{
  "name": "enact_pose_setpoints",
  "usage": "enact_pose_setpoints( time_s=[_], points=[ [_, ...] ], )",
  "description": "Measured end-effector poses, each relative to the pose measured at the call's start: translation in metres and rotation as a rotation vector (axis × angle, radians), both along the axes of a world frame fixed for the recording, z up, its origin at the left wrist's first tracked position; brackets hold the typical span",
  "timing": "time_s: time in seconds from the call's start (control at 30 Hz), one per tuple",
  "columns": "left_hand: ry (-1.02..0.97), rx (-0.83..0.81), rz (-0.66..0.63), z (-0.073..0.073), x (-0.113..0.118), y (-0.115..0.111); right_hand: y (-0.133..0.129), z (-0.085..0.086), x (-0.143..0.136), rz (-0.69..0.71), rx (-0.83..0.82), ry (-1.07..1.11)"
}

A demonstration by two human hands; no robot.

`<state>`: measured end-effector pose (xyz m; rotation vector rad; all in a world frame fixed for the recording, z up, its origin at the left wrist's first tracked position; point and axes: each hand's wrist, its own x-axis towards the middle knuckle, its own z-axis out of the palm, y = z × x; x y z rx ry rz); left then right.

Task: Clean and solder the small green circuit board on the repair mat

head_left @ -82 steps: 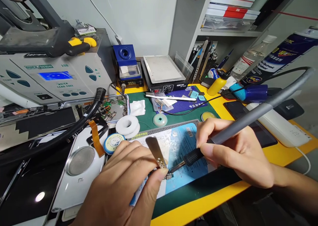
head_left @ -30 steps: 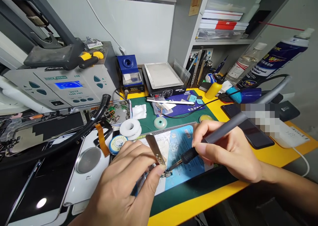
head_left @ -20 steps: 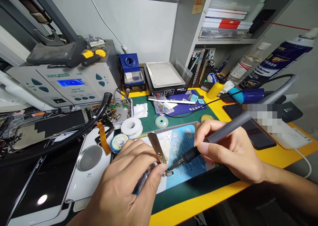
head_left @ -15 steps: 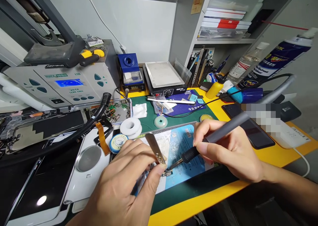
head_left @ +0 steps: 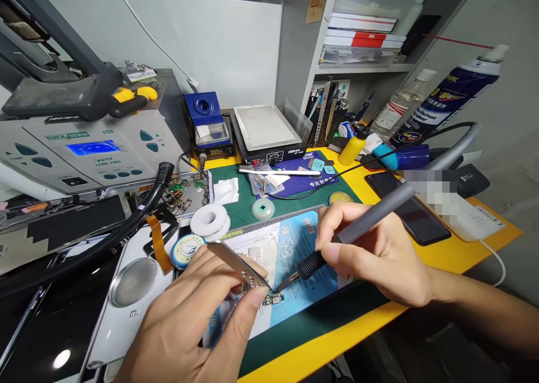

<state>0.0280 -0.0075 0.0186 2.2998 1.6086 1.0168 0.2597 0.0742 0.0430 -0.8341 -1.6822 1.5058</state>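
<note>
My left hand [head_left: 197, 310] pinches metal tweezers [head_left: 236, 262] with small holes, between thumb and fingers. Their tip meets a small circuit board [head_left: 275, 297], which is partly hidden behind my thumb. From the right, my right hand [head_left: 370, 254] grips a soldering iron [head_left: 311, 265] by its black ribbed sleeve, like a pen. The iron's tip points down-left and is close to the tweezers' tip at the board; whether they touch is too small to tell. Under the board lies a blue and white printed sheet [head_left: 303, 299].
A solder spool [head_left: 209, 220] and a round tin [head_left: 187, 251] stand beyond my left hand. Behind are a hot plate [head_left: 267, 127] and an iron stand [head_left: 205, 110]. A hot-air station [head_left: 101, 147] fills the left. A dark phone [head_left: 408, 209] lies right; the iron's cable crosses the mat.
The tweezers have tipped over to the left, from more upright to a low slant. The whole view has shifted, so the surroundings appear further left. Both hands keep their grips.
</note>
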Motion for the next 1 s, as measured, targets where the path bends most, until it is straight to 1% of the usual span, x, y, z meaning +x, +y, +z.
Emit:
enact_pose_setpoints(
  time_s=[0.13,0.33,0.5,0.67,0.9,1.0],
  points=[
    [-0.010,0.034,0.002,-0.0008,0.0004,0.0013,-0.0007,0.0003,0.0020,0.008,0.043,0.000],
    [-0.016,0.039,0.018,0.0009,-0.0002,0.0018,-0.0011,-0.0003,0.0036,0.009,0.042,-0.017],
    [-0.011,-0.017,-0.030,0.0004,-0.0007,0.0013,0.0002,0.0010,0.0020,0.018,0.050,-0.038],
    [-0.016,-0.010,0.000,0.0000,0.0013,0.0009,-0.0014,0.0014,0.0018,0.016,0.063,-0.046],
    [-0.048,-0.047,-0.012,0.0052,0.0035,0.0017,-0.0016,-0.0007,0.0022,0.019,0.067,-0.039],
    [-0.088,-0.024,-0.017,0.0092,0.0066,0.0022,-0.0014,-0.0013,0.0023,0.012,0.064,-0.044]
  ],
)
